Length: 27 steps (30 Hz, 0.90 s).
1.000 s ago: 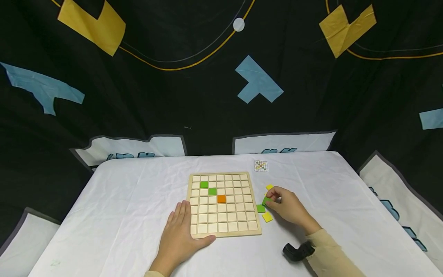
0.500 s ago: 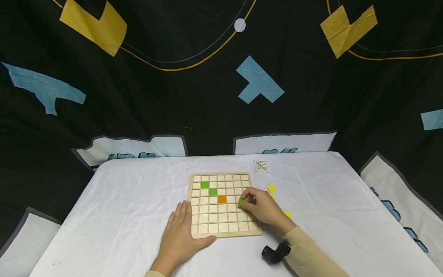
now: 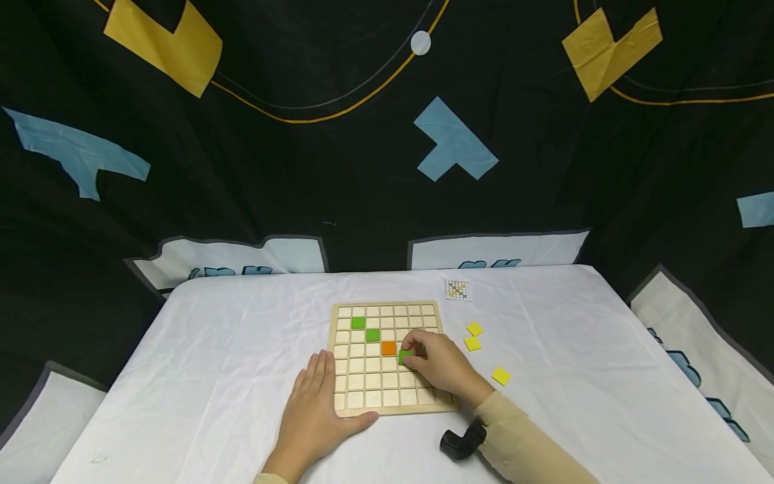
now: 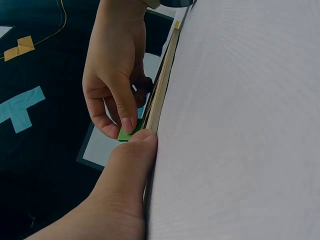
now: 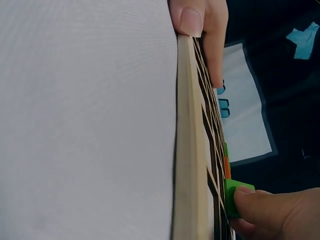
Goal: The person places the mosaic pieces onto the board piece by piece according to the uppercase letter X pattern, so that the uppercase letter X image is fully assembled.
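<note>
A wooden grid board (image 3: 357, 410) lies on the table, with two green tiles (image 3: 373, 335) and an orange tile (image 3: 388, 347) set diagonally among its pale squares. My left hand (image 3: 314, 403) rests with straight fingers along the board's left edge, its thumb at the near edge. Over the board's right half, my right hand (image 3: 438, 363) pinches a green tile (image 3: 404, 357) between thumb and fingers, just right of the orange one. The right wrist view shows this held green tile (image 5: 231, 200) upright and close over the grid; I cannot tell whether a second is stacked with it.
Three yellow tiles (image 3: 500, 376) lie on the white cloth right of the board. A small printed pattern card (image 3: 457, 290) lies beyond its far right corner. A black curved device (image 3: 462, 440) is on the right wrist. A dark curtain (image 3: 338, 188) hangs behind the table.
My right hand has carried green from the tiles at the right leftward over the board, up beside the orange tile. The loose green tile on the cloth is gone. My left hand stays put.
</note>
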{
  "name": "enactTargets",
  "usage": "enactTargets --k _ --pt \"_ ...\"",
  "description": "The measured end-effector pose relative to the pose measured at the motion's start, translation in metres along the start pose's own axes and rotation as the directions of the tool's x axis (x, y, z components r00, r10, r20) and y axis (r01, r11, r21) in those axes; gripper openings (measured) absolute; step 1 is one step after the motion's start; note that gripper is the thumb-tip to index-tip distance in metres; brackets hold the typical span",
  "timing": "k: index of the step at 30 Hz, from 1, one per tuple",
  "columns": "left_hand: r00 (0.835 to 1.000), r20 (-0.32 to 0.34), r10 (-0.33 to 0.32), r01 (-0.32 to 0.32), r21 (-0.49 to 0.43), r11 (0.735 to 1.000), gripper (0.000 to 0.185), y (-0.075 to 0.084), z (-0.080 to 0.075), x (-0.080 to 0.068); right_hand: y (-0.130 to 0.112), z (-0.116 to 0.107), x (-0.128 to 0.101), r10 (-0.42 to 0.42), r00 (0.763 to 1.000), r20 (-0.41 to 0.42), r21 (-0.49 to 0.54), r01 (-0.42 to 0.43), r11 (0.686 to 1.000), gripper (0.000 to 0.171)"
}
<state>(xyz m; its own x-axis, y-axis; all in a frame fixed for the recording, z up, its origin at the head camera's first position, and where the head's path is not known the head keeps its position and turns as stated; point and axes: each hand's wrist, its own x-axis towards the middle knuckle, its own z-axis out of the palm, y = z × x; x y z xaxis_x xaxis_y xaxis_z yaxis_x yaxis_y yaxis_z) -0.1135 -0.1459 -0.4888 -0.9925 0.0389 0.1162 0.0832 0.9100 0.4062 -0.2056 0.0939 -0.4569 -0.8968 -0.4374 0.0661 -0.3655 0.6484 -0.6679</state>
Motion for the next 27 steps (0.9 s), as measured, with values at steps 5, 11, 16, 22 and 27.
enactTargets --k 5,11,16,22,27 --pt "1.0 -0.016 0.008 -0.008 -0.007 1.0 0.136 0.0 0.001 0.0 -0.002 0.001 -0.001 -0.01 1.0 0.018 -0.001 0.01 1.0 0.007" --pt "1.0 0.016 -0.012 0.012 0.0 1.0 0.138 -0.001 0.0 0.0 -0.003 0.002 -0.004 -0.003 1.0 0.005 -0.029 0.003 1.0 0.007" --pt "0.999 0.031 -0.021 0.022 -0.004 1.0 0.139 -0.001 0.0 0.0 -0.003 0.002 -0.006 -0.031 0.999 0.006 -0.116 0.032 0.993 0.008" --pt "0.999 0.033 -0.022 0.022 0.004 1.0 0.139 -0.001 0.0 0.0 -0.004 -0.004 -0.009 -0.07 0.997 0.033 -0.178 0.074 0.981 0.011" --pt "0.999 0.031 -0.023 0.023 0.001 1.0 0.139 -0.001 0.0 0.0 -0.002 -0.012 -0.016 -0.064 0.997 0.041 -0.131 0.068 0.989 0.012"
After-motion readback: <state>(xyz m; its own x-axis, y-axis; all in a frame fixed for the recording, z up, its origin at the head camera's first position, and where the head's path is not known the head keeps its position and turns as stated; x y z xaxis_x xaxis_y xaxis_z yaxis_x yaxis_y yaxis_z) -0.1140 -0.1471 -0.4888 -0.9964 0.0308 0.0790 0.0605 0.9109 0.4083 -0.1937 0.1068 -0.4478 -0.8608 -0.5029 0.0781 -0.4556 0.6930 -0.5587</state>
